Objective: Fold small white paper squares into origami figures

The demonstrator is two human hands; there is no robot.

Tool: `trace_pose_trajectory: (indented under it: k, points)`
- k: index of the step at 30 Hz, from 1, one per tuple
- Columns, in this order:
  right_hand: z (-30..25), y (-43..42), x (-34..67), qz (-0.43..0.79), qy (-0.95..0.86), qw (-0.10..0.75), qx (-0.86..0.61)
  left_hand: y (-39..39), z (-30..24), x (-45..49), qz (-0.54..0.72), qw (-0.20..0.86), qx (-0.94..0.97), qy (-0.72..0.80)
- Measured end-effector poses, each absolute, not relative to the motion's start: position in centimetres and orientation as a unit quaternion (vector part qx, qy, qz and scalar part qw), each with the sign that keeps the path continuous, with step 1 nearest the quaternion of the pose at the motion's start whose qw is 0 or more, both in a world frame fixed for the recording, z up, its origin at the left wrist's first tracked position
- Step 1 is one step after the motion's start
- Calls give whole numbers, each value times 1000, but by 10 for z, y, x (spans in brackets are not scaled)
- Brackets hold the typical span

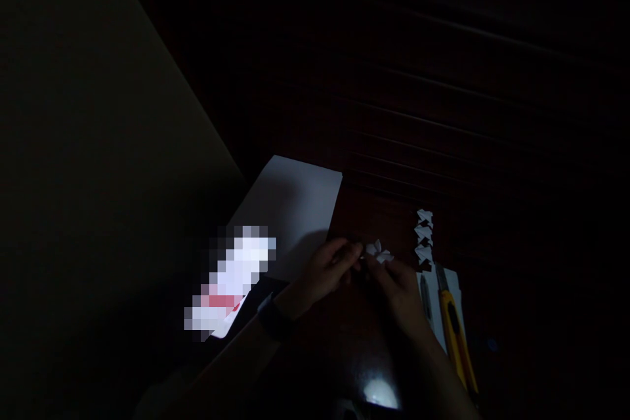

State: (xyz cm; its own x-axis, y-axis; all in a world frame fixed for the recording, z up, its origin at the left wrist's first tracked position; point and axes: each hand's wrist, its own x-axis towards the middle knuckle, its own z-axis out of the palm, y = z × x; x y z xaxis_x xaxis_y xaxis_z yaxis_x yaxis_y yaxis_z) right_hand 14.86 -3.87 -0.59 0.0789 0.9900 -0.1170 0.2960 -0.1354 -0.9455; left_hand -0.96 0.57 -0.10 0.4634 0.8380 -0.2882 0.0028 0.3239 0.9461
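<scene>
Preferably, steady the folded paper (377,252), taken as clock centre, with the right hand (401,285) pinched closed on its 5 o'clock edge; the left hand (329,266) has fingertips bunched at 9 o'clock, grip too dark to confirm. Light, even thumb pressure should protect the points, clear of the pieces (424,234) at 2 o'clock, cutter (459,346) at 4 and sheet (295,190) at 10.

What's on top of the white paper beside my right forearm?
A yellow cutter and a slim, pen-like item lie across the white paper. Anything hidden behind your right forearm can't be seen.
</scene>
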Motion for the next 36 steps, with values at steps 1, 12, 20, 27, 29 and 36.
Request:
trace_pose_trajectory:
  k: [1, 12, 20, 27, 29, 36]
  points:
    - [-5, -38, 150, 355, -573, 361, -645, 7, -1, -10, 318, 672, 502, 441]
    - [-8, -43, 145, 15, -719, 73, -691, 2, -17, -3, 320, 663, 508, 447]
    - [-4, -40, 157, 269, -656, 294, -640, 6, -24, -7, 342, 662, 510, 431]
    - [2, -36, 165, 498, -516, 363, -596, 6, -17, -9, 330, 700, 499, 390]
    - [-2, -36, 165, 506, -486, 376, -605, 5, -15, -9, 335, 715, 480, 383]
    - [-11, -36, 168, 492, -430, 397, -645, 5, -8, -11, 342, 746, 422, 385]
